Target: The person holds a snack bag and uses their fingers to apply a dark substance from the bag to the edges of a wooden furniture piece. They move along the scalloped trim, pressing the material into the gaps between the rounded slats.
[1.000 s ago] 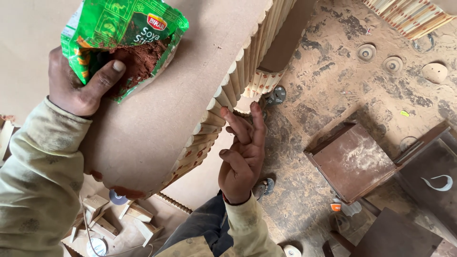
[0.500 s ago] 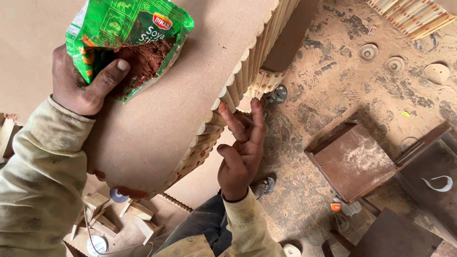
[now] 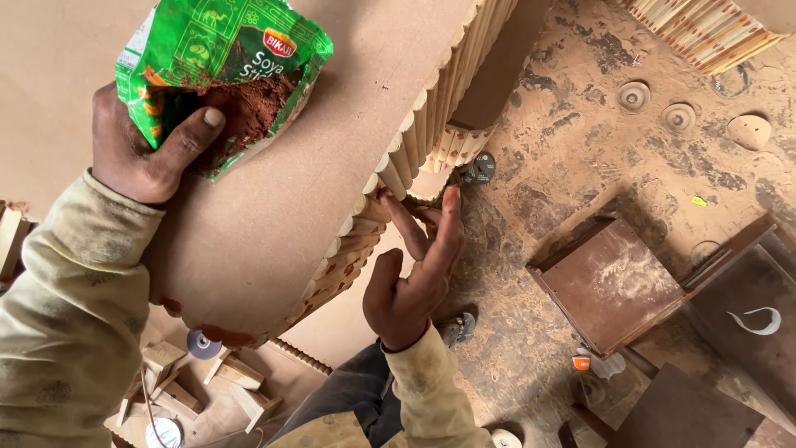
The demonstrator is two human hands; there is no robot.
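My left hand [image 3: 149, 149] grips an opened green snack packet [image 3: 220, 70] filled with reddish-brown powder, held over the flat brown top [image 3: 274, 199] of a wooden piece. The thumb presses into the packet's open mouth. My right hand [image 3: 414, 265] is beside the piece's rounded edge, fingers spread, fingertips touching the ribbed wooden slats [image 3: 390, 178] that wrap its side. Red-brown smears show on the lower slats [image 3: 332, 278]. Nothing is held in the right hand.
The dusty floor holds a dark brown square panel [image 3: 618, 282], round sanding discs [image 3: 634, 95], a grinder disc [image 3: 479, 168], and slatted wood at the top right [image 3: 705, 29]. Small wood offcuts [image 3: 236, 373] and a tape roll [image 3: 166, 431] lie bottom left.
My right hand has shifted up and left until its fingertips meet the ribbed slats. The packet in my left hand has stayed in about the same place.
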